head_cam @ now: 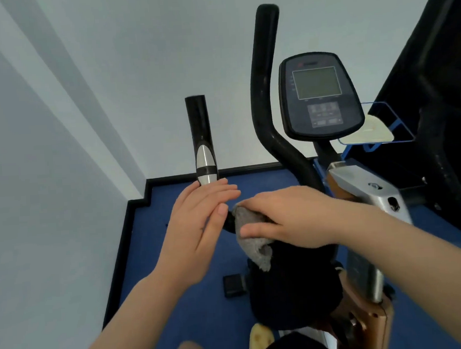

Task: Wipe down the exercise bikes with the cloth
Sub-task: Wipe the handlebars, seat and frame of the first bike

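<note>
The exercise bike fills the middle and right of the head view, with a console [319, 95], a tall curved black handlebar [262, 92] and a shorter black grip with silver sensor plates [203, 146]. My left hand [197, 229] lies against the lower end of that short grip, fingers straight and together. My right hand [290, 216] grips a grey cloth [254, 239] wrapped on the black bar just right of my left hand. The bar under the cloth is hidden.
White walls meet in a corner at the left, with black skirting and blue floor [193, 304] below. Another dark machine [439, 110] stands at the right, with a blue holder [376, 129]. A black pedal [234, 285] and the bike's silver-and-copper frame [364, 194] sit below.
</note>
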The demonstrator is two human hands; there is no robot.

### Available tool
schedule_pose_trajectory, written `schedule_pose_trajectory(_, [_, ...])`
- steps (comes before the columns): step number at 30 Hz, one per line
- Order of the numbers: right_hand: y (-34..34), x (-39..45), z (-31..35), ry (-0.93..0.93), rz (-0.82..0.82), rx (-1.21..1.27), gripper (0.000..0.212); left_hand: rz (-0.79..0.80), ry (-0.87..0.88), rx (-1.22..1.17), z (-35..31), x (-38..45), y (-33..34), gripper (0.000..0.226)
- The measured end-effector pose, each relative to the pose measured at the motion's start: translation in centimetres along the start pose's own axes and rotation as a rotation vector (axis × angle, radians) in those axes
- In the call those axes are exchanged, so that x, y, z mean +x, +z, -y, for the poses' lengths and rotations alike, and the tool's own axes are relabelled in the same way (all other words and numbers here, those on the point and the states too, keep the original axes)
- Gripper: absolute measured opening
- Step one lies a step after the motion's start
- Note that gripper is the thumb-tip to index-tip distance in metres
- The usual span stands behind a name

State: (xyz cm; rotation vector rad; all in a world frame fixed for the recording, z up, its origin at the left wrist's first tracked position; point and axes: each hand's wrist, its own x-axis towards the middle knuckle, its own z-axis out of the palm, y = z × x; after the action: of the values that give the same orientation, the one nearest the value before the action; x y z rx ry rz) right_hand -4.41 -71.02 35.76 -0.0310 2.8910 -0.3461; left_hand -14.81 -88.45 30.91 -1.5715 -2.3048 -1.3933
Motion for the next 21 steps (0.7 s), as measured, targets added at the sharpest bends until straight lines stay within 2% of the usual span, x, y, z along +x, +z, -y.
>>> schedule_pose_trajectory(3, [0.1, 0.1, -0.1, -0.021, 0.025, -0.010, 0.042, 0.065, 0.057, 0.020, 0.6, 0.9, -1.1, 0.034])
schedule_pose_trajectory(7, [-0.4, -0.7, -0.7, -0.002, 0.089, -0.124, 0.045, 0.219, 0.136, 0.004, 1.6, 2.9, -3.2, 0.031])
schedule_pose_trajectory(9, [-0.3, 0.3, 0.2, 0.021, 0.079, -0.130, 0.037, 0.263, 0.165, -0.028, 2.0, 3.6, -3.9, 0.031])
schedule_pose_trajectory(13, [0.2, 1.6, 2.3, 0.159, 0.054, 0.062, 0.031, 0.313, 0.220, -0.110, 2.7, 4.7, -4.9, 0.027])
schedule_pose_trajectory(15, [0.3, 0.9, 2.6, 0.232, 0.036, 0.132, 0.029, 0.387, 0.284, -0.102, 3.3, 5.6, -5.8, 0.027])
schedule_pose_trajectory(19, [1.2, 1.8, 5.0, 0.388, -0.062, 0.074, 0.036, 0.445, 0.448, -0.009, 5.3, 8.8, -8.4, 0.030])
schedule_pose_trajectory(21, [1.7, 3.5, 7.1, 0.513, -0.159, 0.083, 0.029, 0.450, 0.535, 0.082, 6.1, 10.7, -9.6, 0.032])
